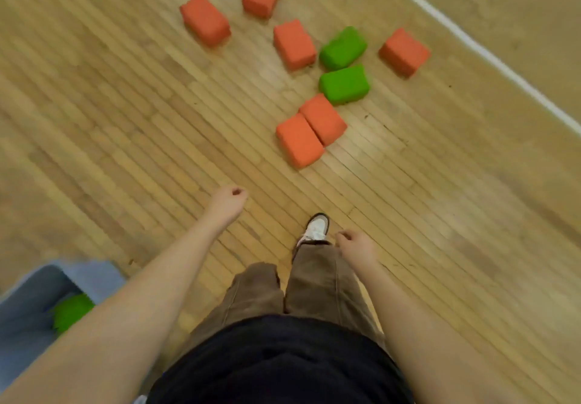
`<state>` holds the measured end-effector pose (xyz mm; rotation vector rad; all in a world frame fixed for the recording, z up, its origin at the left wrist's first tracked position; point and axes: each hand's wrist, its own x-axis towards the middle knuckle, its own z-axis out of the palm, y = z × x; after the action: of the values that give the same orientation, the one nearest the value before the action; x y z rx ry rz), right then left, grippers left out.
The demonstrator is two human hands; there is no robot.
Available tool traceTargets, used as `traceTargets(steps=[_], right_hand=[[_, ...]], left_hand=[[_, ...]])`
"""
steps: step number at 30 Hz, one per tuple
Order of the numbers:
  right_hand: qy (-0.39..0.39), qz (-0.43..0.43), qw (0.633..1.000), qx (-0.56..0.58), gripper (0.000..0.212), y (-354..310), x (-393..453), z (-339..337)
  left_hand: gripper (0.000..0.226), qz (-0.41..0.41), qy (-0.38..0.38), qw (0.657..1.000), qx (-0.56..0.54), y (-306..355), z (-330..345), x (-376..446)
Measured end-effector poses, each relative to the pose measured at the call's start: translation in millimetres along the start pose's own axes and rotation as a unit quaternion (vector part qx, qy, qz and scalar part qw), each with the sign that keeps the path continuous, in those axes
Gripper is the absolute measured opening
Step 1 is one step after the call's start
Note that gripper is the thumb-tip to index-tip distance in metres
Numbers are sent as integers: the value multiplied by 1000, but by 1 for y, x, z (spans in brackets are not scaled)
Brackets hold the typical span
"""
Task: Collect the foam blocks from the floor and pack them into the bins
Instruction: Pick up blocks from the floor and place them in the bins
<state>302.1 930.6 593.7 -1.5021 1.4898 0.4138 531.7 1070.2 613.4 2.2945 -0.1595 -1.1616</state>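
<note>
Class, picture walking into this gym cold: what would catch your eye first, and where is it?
The bright cluster of foam blocks on the wooden floor ahead: six orange, such as the nearest orange block, and two green blocks side by side. Next, the grey bin at lower left, holding something green.

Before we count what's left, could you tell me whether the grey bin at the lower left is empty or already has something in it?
Not empty: the grey bin holds at least one green foam block; the left arm hides the rest.
</note>
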Motion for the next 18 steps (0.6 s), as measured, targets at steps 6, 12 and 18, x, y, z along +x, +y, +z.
traceTargets(steps=[6,12,18], right_hand=[[19,-1,999,38,24,-43,64,-58],[5,-52,999,13,26,-138,111,-81],[6,-100,995,-12,24,-260,162,-44]], left_hand=[[20,26,-44,997,60,93,40,61],[16,25,-49,995,83,122,9,105],[26,55,-32,987,150,131,-66,201]])
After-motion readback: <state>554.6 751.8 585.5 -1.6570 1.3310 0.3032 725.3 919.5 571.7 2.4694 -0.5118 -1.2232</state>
